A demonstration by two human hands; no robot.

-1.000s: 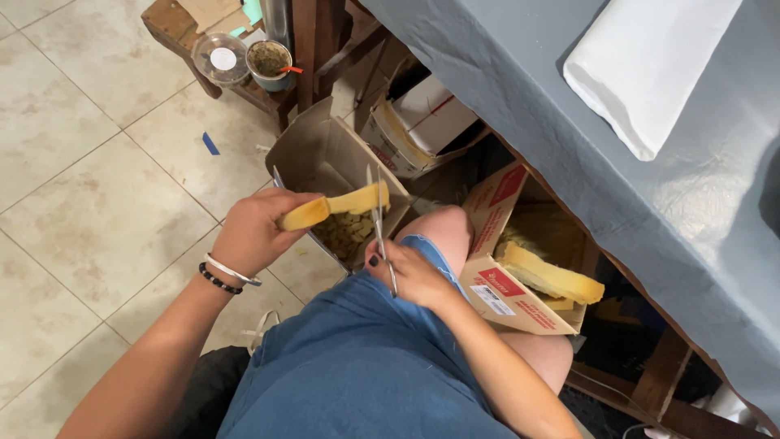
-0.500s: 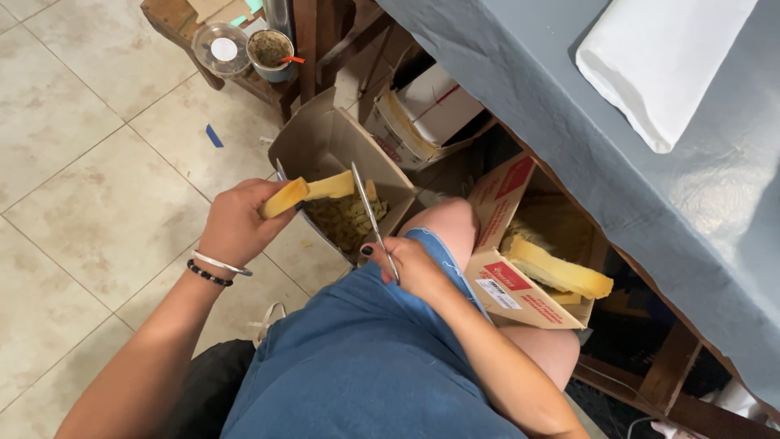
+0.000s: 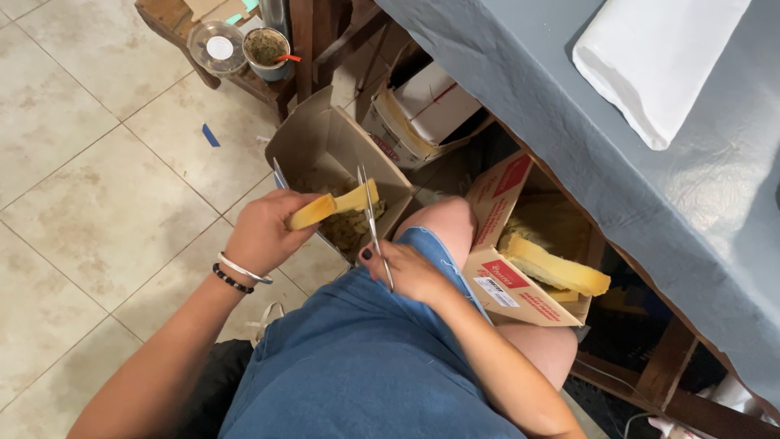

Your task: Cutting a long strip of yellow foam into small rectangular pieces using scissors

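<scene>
Tiled floor point(image 3: 89, 203), blue-draped table point(image 3: 650, 203) at right. Our left hand point(image 3: 264, 232) is wrapped around a yellow foam strip point(image 3: 333, 205) above an open brown box point(image 3: 325, 162). Our right hand point(image 3: 410, 272) grips scissors point(image 3: 370, 211), blades at the strip. Further right, a red-and-tan box point(image 3: 508, 276) holds yellow foam point(image 3: 556, 268).

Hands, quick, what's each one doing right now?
Left hand: closed on a yellow foam strip.
Right hand: closed on scissors, blades at the strip, over an open cardboard box.
</scene>
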